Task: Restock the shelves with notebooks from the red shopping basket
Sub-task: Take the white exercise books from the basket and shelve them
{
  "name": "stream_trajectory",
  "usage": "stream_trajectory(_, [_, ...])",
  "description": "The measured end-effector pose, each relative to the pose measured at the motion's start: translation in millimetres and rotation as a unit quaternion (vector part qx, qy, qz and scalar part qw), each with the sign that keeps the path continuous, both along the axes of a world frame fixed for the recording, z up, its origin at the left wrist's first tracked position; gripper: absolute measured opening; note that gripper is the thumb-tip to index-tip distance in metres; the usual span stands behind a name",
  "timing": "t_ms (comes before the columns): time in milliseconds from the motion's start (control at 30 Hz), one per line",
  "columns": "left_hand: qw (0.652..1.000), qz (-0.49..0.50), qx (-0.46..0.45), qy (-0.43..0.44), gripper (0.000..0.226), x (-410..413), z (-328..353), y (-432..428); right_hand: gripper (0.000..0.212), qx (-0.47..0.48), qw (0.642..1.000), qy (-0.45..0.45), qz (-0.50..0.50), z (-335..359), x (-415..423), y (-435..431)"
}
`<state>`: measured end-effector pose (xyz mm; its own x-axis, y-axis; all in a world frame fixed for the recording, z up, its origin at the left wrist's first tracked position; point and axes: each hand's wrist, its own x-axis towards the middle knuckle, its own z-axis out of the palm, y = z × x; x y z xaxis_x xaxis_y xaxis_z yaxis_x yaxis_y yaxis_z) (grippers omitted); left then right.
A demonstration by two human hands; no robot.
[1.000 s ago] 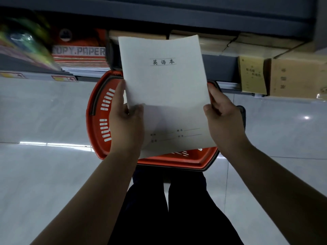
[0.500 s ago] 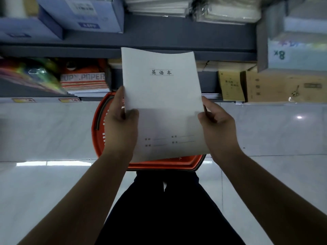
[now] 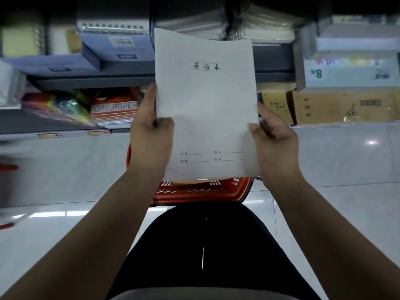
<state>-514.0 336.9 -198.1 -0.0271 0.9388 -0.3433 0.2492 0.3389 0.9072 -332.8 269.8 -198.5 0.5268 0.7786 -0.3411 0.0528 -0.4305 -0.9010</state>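
Now left hand (image 3: 151, 135) and right hand (image 3: 275, 137) grip white notebook (image 3: 205, 109) by side edges, above red basket (image 3: 201, 191), facing shelves (image 3: 91, 80)

Non-task clutter only:
- copy paper ream (image 3: 114, 105), red/orange wrapper, lower level, left of centre
- glossy multicoloured packs (image 3: 58, 106) just left of it, blurred
- blue boxes (image 3: 112, 50) one level up, spiral-bound pads (image 3: 112, 26) on top
- brown cartons (image 3: 344, 107) at right, pale box marked "x8" (image 3: 350, 70) stacked above
- white tiled floor (image 3: 65, 169) below, ceiling-light glare
- dark trousers (image 3: 203, 252) at bottom centre
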Motion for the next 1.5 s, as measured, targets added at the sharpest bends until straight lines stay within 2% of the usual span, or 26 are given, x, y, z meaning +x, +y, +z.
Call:
stream_trajectory(200, [0.999,-0.011,0.0,-0.046,0.072,-8,37,-5,0.046,0.037,0.999,0.014,0.001,41,-3,-5])
stream_trajectory(367, [0.998,-0.001,0.011,-0.054,0.068,-10,81,-2,0.043,0.07,0.997,0.027,-0.001,80,2,-5])
stream_trajectory(567, [0.999,0.008,-0.017,-0.031,0.063,-6,114,-6,0.041,0.07,0.997,0.043,-0.004,120,2,-9])
stream_trajectory(933, [0.999,0.032,-0.016,-0.037,0.064,0,147,-20,0.04,0.082,0.995,0.039,-0.027,139,1,-24])
stream_trajectory(1500, [0.998,-0.003,0.022,-0.058,0.064,-4,188,-23,0.038,0.117,0.99,0.041,-0.066,174,-4,-30])
